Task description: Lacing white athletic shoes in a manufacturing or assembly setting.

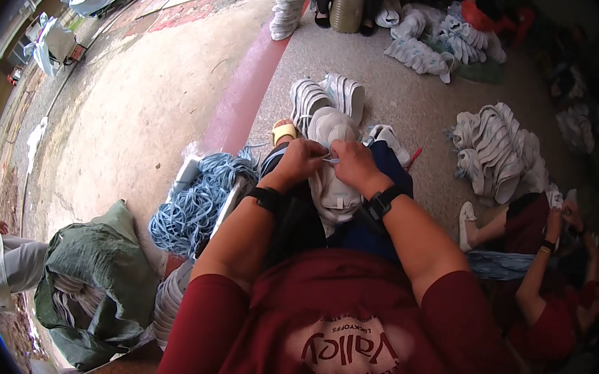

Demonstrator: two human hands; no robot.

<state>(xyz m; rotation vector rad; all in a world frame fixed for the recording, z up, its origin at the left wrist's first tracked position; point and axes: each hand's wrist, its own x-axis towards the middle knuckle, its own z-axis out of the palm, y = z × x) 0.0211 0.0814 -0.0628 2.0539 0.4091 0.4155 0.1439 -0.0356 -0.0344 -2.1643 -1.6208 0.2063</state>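
A pale shoelace (pixel 331 160) shows between my fingertips, above a white shoe (pixel 335 198) resting on my lap. My left hand (pixel 301 161) pinches the lace from one side, and my right hand (pixel 355 166) pinches it from the other. My fingers partly cover the shoe's upper end, so the eyelets cannot be made out. Just beyond my hands lies a rounded white shoe piece (pixel 333 125). Behind it are stacked white shoes (pixel 311 99). Left of my left forearm is a heap of light blue laces (pixel 192 205).
A green sack (pixel 97 275) holding pale shoe pieces stands at lower left. Rows of white shoes (pixel 500 153) lie on the floor to the right, and more shoes (pixel 431 44) farther back. A co-worker's arm (pixel 540 274) reaches in at right. Another person sits at the top.
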